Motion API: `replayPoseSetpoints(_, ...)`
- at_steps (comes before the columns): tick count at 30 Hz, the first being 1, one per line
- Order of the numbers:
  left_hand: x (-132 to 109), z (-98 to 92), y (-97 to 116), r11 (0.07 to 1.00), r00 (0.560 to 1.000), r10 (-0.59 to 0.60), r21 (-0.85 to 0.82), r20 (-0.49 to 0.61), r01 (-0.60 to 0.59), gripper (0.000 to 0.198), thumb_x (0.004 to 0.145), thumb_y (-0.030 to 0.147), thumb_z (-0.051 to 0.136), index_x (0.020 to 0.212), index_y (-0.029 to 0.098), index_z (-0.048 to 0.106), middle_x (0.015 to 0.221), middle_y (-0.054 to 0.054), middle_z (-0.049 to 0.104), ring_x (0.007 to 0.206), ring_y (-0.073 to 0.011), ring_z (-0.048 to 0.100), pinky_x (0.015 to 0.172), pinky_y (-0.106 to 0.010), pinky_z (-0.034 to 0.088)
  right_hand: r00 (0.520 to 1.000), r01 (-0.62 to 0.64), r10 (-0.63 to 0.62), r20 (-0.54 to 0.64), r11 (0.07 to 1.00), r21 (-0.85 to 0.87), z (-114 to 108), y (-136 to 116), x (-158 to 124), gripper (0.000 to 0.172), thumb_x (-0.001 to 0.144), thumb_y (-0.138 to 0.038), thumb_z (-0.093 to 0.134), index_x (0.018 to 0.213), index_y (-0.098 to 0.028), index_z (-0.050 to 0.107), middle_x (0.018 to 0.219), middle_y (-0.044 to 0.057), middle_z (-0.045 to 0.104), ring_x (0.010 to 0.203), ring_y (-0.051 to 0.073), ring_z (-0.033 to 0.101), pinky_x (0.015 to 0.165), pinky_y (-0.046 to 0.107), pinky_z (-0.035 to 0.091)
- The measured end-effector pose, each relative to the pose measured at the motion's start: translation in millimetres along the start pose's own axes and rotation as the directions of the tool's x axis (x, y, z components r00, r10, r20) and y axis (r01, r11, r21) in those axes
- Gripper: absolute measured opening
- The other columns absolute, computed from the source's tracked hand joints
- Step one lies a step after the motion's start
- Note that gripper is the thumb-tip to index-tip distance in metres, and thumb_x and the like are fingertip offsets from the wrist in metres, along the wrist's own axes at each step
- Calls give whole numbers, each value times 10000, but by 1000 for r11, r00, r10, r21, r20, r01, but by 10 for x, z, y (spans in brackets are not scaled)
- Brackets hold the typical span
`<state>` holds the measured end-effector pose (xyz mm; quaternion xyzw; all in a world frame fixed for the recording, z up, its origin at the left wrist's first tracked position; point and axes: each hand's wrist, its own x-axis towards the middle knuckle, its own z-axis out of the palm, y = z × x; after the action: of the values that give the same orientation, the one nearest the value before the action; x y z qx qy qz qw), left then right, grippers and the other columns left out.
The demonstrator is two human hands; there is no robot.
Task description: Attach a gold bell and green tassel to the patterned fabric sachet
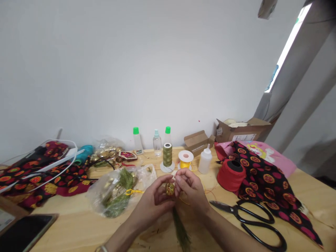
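Observation:
My left hand (157,196) is closed around a small gold bell-like ball (170,189), its fingers behind and below it. Close against it, my right hand (190,187) pinches at the top of the ball, near a small white piece (174,174) that I cannot make out fully. A dark green tassel (180,229) hangs down between my wrists from under the ball. Thin yellow cord (184,201) shows beside my right hand. Just beyond my hands stand a spool of olive green thread (167,155) and a white spool of yellow cord (186,159).
Black-handled scissors (244,213) lie right of my right arm, near a red thread cone (231,175) and patterned cloth (262,178). A squeeze bottle (205,161) stands behind. Left lie a plastic bag (97,190) of green tassels and a phone-like device (26,232). Cardboard boxes (237,133) stand at the wall.

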<state>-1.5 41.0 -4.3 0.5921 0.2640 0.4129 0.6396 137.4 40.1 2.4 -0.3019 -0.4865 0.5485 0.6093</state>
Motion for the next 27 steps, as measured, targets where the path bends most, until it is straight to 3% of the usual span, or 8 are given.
replayPoseSetpoints(3, 19, 15, -15, 999, 997, -35, -8, -63, 34, 497, 631, 89, 650, 1078, 202, 465, 1065, -47, 581, 884, -175, 589, 804, -322, 454, 999, -14, 13, 39, 1000, 13, 14, -24, -9, 196, 732, -356, 585, 723, -183, 494, 456, -76, 482, 408, 69, 446, 438, 188, 340)
replayPoseSetpoints(8, 28, -9, 13, 990, 988, -66, 115, -140, 82, 395, 627, 95, 631, 994, 182, 512, 830, -1, 642, 793, -169, 609, 731, -296, 474, 998, -24, 24, 57, 1000, 2, 43, -100, -46, 217, 712, -370, 601, 706, -178, 500, 459, -71, 478, 404, 69, 438, 437, 195, 345)
replayPoseSetpoints(13, 16, -46, 20, 974, 994, 5, 226, -106, 19, 306, 654, 73, 570, 937, 190, 559, 902, -8, 607, 773, -157, 597, 700, -281, 479, 994, -51, 57, 90, 997, -61, 56, -153, -82, 240, 704, -393, 600, 692, -172, 508, 463, -66, 471, 406, 66, 418, 434, 194, 335)
replayPoseSetpoints(21, 13, -90, -24, 973, 998, 59, 226, -34, -50, 273, 701, 74, 536, 937, 207, 572, 963, -23, 573, 887, -191, 572, 803, -331, 455, 992, -73, 84, 93, 991, -111, 52, -128, -48, 299, 692, -449, 590, 699, -168, 487, 454, -71, 468, 407, 67, 414, 446, 200, 323)
replayPoseSetpoints(27, 9, -91, 4, 970, 997, 38, 243, -72, -19, 261, 701, 77, 521, 934, 190, 559, 1023, -50, 575, 909, -197, 571, 807, -329, 451, 990, -81, 95, 101, 987, -142, 51, -99, -37, 288, 703, -434, 583, 700, -159, 497, 468, -64, 476, 426, 69, 420, 457, 198, 317)
